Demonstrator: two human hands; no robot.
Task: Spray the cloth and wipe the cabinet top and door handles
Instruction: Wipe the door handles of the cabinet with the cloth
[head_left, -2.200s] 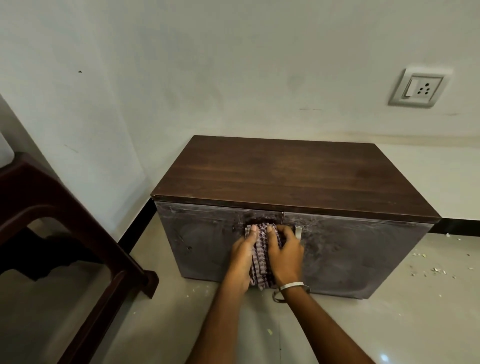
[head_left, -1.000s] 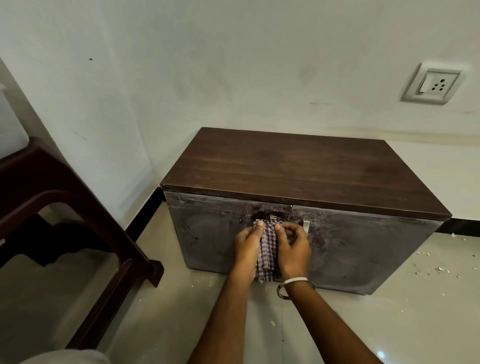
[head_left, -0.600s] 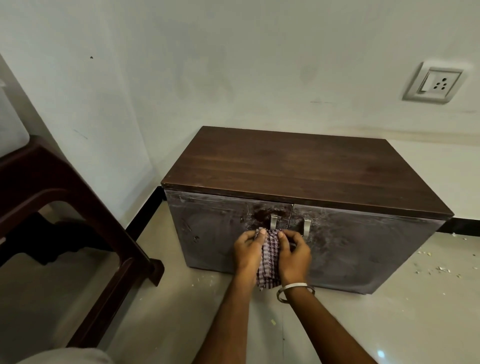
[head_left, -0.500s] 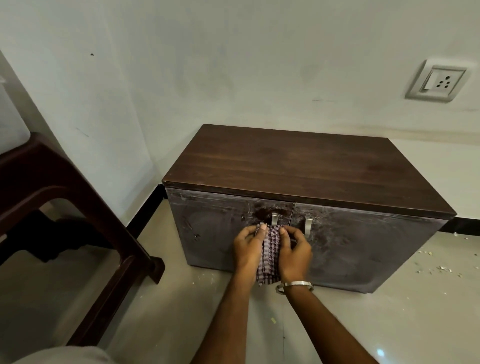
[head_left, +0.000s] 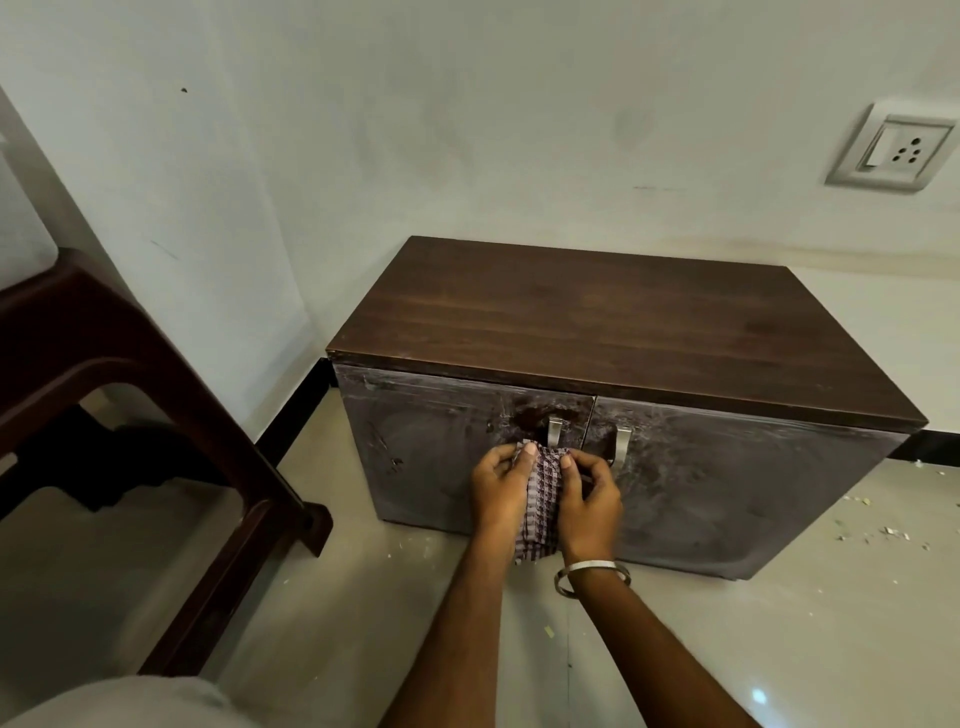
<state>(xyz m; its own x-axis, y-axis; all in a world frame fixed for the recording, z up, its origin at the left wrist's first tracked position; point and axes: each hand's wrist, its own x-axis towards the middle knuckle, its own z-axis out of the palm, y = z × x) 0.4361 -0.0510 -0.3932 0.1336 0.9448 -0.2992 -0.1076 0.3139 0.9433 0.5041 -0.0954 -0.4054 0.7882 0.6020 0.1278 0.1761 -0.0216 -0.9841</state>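
**At the cabinet front: both hands on the cloth below the left handle**

Against the wall stands a low cabinet (head_left: 597, 415) with a dark wooden top (head_left: 618, 332) and two grey, smeared doors. Two metal handles sit side by side near the middle seam: the left handle (head_left: 554, 432) and the right handle (head_left: 622, 446).

Left hand (head_left: 500, 486): fingers curled round the left edge of the checked cloth (head_left: 543, 499), thumb tip at its upper edge. Grip closed on the cloth.

Right hand (head_left: 589, 496): fingers curled round the right edge of the same cloth, grip closed on it. A metal bangle (head_left: 592, 571) circles this wrist.

Cloth: bunched between the two hands, hanging down in front of the left door, its top edge just under the lower end of the left handle. Whether it touches the handle cannot be told. The right handle is uncovered, just beside the right hand's knuckles.

Surroundings: a dark brown chair (head_left: 156, 467) at left on the pale floor (head_left: 363, 623); a white wall socket (head_left: 891, 150) at upper right; small pale scraps (head_left: 878, 530) on the floor right of the cabinet.
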